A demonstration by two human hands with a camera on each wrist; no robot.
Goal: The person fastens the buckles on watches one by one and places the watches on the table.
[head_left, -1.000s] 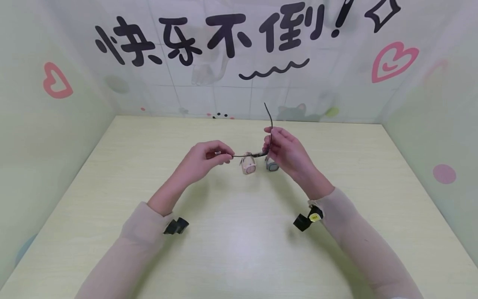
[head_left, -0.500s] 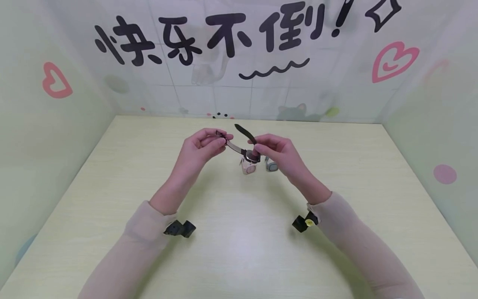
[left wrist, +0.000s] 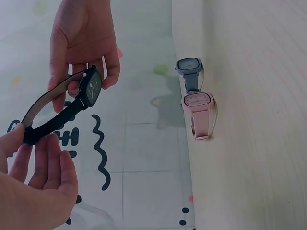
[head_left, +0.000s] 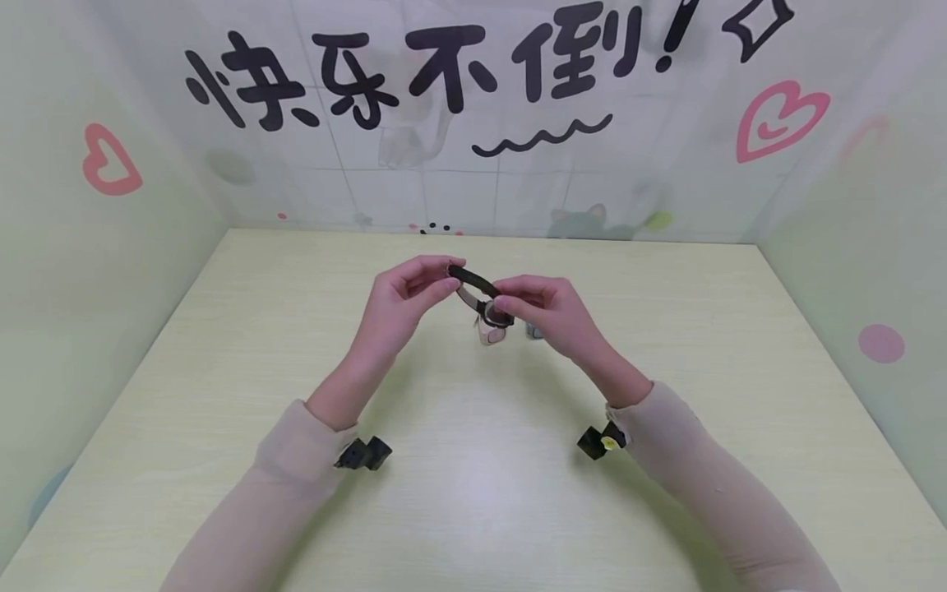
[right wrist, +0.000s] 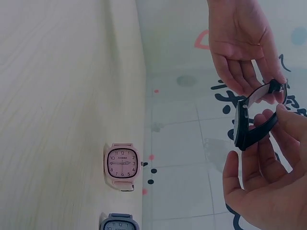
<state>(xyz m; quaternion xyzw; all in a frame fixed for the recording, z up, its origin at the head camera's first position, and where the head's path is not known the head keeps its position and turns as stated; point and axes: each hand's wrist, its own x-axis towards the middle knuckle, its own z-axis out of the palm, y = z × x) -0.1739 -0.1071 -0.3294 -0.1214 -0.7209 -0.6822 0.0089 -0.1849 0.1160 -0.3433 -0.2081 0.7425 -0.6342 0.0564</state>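
A black wristwatch [head_left: 477, 280] is held above the table between both hands, its strap bent into a loop. My left hand [head_left: 407, 296] pinches the buckle end, where the two strap ends come together. My right hand [head_left: 562, 321] grips the strap near the watch case [left wrist: 91, 88] with thumb and fingers. In the right wrist view, fingers of both hands partly cover the strap. Below the held watch, a pink watch [right wrist: 122, 163] and a blue-grey watch [left wrist: 189, 72] stand side by side, partly hidden in the head view.
The pale wooden table [head_left: 473, 493] meets a printed backdrop [head_left: 414, 189] at its far edge, with similar panels at left and right. Small black cameras [head_left: 364, 454] are strapped at both wrists.
The black watch has turned from edge-on and stretched out to a bent loop. Its free strap end has swung left to my left hand. Both hands have shifted slightly, now closer together.
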